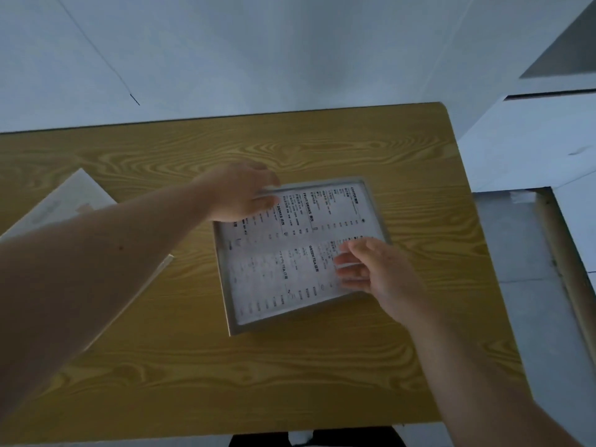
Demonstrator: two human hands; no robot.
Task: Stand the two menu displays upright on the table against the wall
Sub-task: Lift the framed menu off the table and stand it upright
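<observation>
1. Two-handed gripping of framed menu display [300, 253] at mid-table [193, 366]: left hand [240, 195] pinching far-left corner, right hand [371, 269] pinching right edge.
2. Risking slippage of smooth frame while tilting toward wall [290, 59].
3. Leaving second display [64, 201] lying flat at left, partly hidden under forearm.

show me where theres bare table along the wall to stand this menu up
Bare strip of table runs along the wall, beyond the framed menu and both hands. Near edge is bare too. Left side is crowded by the second display.
</observation>
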